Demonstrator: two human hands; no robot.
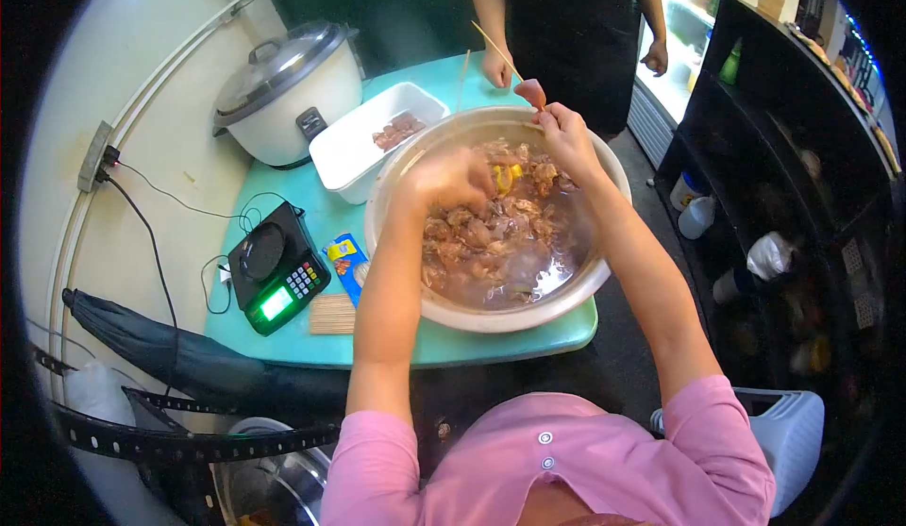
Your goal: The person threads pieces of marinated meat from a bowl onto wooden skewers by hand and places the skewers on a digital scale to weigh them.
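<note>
Skewered meat (531, 93) is at the far right rim of a big round basin (609, 285), held up in the right hand (563, 134). The fingers of this hand are closed on the lower part of the meat, and the wooden stick (496, 50) goes out from it toward the far left. The left hand (455, 182) is inside the basin, over the meat pieces (491, 233); it is blurred, so I cannot tell if it grasps one of them. These pieces lie in brownish liquid, with something yellow (507, 179) among them near the far side.

Just beside the basin, on its far left, is a white box (344, 153) with some pieces of meat inside. Farther left stands a large rice cooker (288, 101). On the near left of the turquoise table (528, 342) there are a black scale (274, 267) with a lit green display, a blue packet (342, 260) and a row of wooden sticks (332, 315). At the far side stands another person in a dark apron (574, 35), with one hand (497, 68) at the table edge. To the right is a dark shelf (802, 101).
</note>
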